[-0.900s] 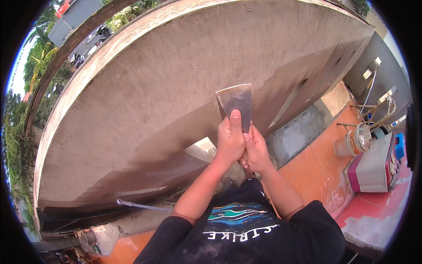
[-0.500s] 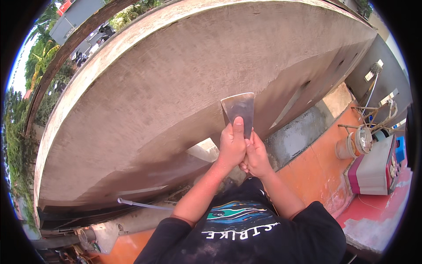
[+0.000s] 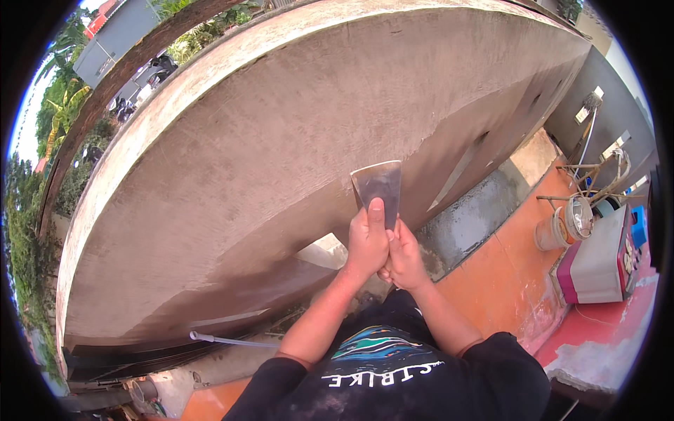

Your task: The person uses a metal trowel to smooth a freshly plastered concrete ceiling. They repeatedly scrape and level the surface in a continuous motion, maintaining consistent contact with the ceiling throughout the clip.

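A wide flat metal scraper (image 3: 378, 182) is held upright in front of a grey plastered wall (image 3: 295, 126); whether its edge touches the plaster I cannot tell. My left hand (image 3: 366, 242) grips it with the thumb pressed along the lower blade. Just right of that, my right hand (image 3: 401, 256) is closed on it lower down, fingers overlapping the left hand; the handle is mostly hidden inside both hands.
An orange tiled floor (image 3: 484, 274) lies to the right, with buckets (image 3: 565, 224), bundled poles (image 3: 590, 182), a grey-and-magenta box (image 3: 593, 266) and a mop (image 3: 591, 105) by the side wall. A pale pipe (image 3: 228, 339) sticks out at lower left. A wooden beam (image 3: 119, 67) runs beyond the wall.
The scraper and both my hands have moved steadily lower in the view along the plastered wall, toward my body. The grip looks unchanged.
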{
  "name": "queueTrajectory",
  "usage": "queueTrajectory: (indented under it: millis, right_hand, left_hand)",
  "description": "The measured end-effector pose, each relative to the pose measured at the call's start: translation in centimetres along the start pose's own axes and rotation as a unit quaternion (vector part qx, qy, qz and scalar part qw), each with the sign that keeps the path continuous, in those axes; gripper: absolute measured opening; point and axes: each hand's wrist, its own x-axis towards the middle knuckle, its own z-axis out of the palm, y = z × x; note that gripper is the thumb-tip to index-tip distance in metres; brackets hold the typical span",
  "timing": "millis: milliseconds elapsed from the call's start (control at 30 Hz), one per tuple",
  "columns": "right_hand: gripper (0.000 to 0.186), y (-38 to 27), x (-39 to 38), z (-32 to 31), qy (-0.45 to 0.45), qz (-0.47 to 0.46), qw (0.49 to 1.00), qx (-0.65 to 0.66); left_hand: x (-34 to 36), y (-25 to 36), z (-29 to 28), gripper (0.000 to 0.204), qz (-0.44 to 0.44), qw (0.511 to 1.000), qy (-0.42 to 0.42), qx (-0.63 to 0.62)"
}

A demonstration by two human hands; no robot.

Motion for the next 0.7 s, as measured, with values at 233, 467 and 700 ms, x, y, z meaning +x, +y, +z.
queueTrajectory:
  millis: [233,467,700]
  right_hand:
    - [0.025,-0.3,-1.1,-0.5,0.032,0.101,0.993,0.043]
    - [0.029,-0.1,0.1,-0.4,-0.013,-0.056,0.998,0.034]
    - [0.019,0.0,-1.5,-0.3,0.001,-0.016,0.999,0.032]
  left_hand:
    - [-1.0,1.6,1.5,0.052,-0.012,0.999,0.027,-0.037]
    - [0.4,2.0,0.1,0.056,0.022,0.999,-0.002,-0.036]
    - [-0.4,0.8,0.9,0.056,0.014,0.999,0.028,-0.010]
